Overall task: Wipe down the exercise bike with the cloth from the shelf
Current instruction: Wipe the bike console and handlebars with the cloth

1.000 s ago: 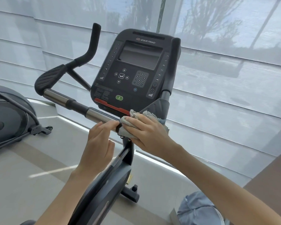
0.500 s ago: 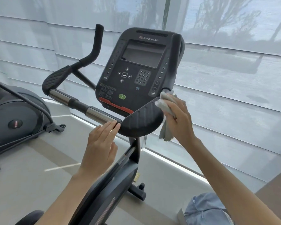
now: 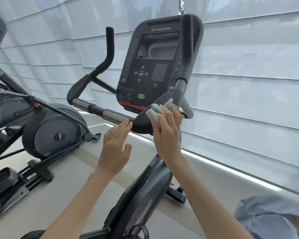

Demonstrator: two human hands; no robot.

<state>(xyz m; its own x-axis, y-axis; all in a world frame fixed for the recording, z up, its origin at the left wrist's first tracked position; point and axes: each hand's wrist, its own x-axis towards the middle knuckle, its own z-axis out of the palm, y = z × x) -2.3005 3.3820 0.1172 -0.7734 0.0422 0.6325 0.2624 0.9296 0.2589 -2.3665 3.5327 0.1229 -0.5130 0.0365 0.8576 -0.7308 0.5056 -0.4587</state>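
The black exercise bike stands in front of me, its console facing me. My right hand holds a crumpled grey cloth against the black right handlebar pad, below the console. My left hand has straight fingers, and their tips touch the end of the chrome handlebar tube where it meets the pad. The left handlebar pad and its upright grip stand free.
A second exercise machine sits on the floor at the left. Pale window blinds fill the background close behind the bike. A blue cap lies at the lower right. The bike's frame runs down between my arms.
My right hand brought the cloth from the far side of the right pad back onto its near face. The left hand stayed at the chrome tube. The view shifted closer and lower.
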